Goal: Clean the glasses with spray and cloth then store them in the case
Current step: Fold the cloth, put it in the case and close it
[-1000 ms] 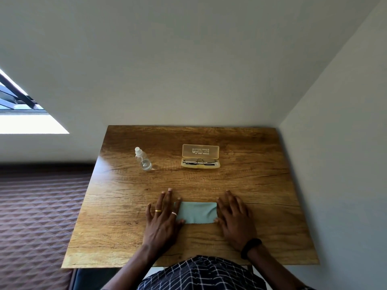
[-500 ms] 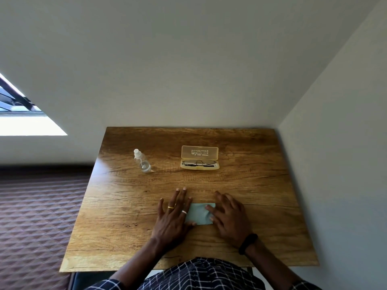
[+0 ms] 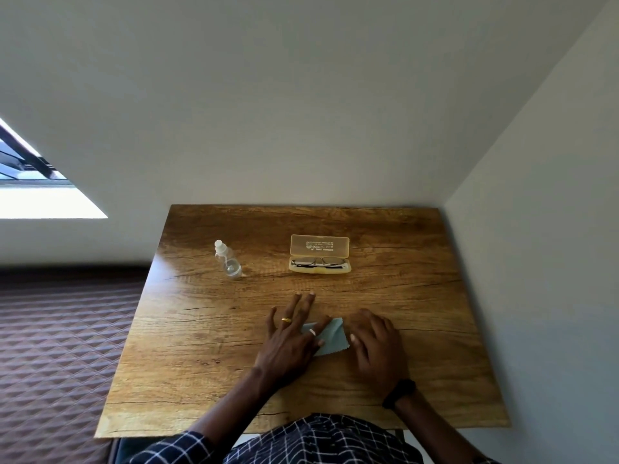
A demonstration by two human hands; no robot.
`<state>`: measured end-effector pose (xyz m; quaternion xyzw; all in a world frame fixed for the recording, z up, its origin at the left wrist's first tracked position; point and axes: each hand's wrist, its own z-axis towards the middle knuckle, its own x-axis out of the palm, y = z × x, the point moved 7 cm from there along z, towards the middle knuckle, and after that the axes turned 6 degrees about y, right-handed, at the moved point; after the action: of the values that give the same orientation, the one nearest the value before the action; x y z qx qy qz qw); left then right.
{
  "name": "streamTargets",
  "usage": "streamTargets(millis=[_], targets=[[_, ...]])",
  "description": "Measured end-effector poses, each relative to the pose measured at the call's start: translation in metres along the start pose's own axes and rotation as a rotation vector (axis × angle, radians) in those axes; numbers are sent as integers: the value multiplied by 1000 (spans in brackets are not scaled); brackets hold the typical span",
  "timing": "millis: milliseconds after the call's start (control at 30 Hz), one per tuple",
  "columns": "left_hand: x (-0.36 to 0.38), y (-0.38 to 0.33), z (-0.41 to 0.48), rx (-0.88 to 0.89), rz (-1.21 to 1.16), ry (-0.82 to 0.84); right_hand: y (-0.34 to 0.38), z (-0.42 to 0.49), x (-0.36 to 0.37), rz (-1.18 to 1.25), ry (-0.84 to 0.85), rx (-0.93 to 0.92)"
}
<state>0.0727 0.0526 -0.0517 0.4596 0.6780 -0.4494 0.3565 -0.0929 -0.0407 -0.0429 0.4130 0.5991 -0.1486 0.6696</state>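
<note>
Left hand point(image 3: 291, 333): flat, fingers straight, pressing the left part of the cloth point(image 3: 330, 336). Right hand point(image 3: 376, 344): fingers bent, tips at the cloth's right edge; pinch or mere touch, cannot tell. Cloth: pale teal, partly folded, one corner pointing away, on the table point(image 3: 201, 329). Glasses point(image 3: 318, 262): thin dark frame, long axis left-right, lying in the open yellowish case point(image 3: 320, 246), well beyond.
</note>
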Motion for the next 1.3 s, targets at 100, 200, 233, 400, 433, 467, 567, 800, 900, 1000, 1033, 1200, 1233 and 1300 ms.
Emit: streamTargets(millis=[100, 200, 233, 400, 433, 467, 567, 800, 900, 1000, 1033, 1200, 1233, 1300], targets=[[-3, -9, 16, 46, 75, 40, 5, -15, 13, -80, 62, -74], [1, -7, 25, 35, 115, 91, 7, -24, 17, -129, 91, -56], [1, -6, 27, 22, 114, 102, 8, -24, 18, -136, 98, -45], [2, -2, 27, -2, 110, 128, 11, -25, 19, -122, 98, -15], [2, -2, 26, -7, 107, 125, 11, -24, 18, -108, 91, -5], [1, -2, 25, -10, 95, 116, 11, -24, 17, -89, 85, 4], [-3, -5, 23, 37, 88, 48, 9, -20, 12, -53, 64, 27], [13, 9, 18, 22, 71, 121, 4, -14, 18, -170, 128, 26], [9, 15, 13, 16, 46, 97, 2, -14, 19, -171, 131, 38], [1, 27, 1, -54, -24, -28, 5, -11, 16, -142, 121, 61], [1, 31, -4, -88, -52, -79, 6, -10, 15, -133, 120, 62], [24, 34, -38, -128, -13, -154, 14, -1, 22, -170, 184, 25], [32, 35, -42, -135, -5, -135, 13, -1, 23, -180, 195, 29], [42, 41, -48, -165, -18, -116, 10, -1, 27, -191, 210, 51]])
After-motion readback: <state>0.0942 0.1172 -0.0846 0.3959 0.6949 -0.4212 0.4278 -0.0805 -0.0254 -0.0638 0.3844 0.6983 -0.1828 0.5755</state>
